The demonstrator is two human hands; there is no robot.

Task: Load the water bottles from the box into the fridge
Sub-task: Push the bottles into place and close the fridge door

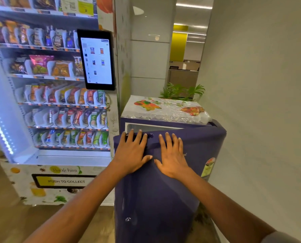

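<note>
A small purple fridge (214, 137) stands between a vending machine and the right wall. Its door (156, 199) is slightly ajar, with a strip of the white interior (146, 127) showing above the door's top edge. My left hand (134, 153) lies flat on the upper left of the door, fingers straight and spread near the top edge. My right hand (172, 155) presses flat on the door beside it. Neither hand holds anything. No box or water bottles are in view.
A lit vending machine (50, 102) full of snacks stands to the left, with a touchscreen (96, 60) on its right side. A plastic-wrapped floral cover (163, 107) lies on the fridge top. A potted plant (181, 92) stands behind. A plain wall (260, 102) runs along the right.
</note>
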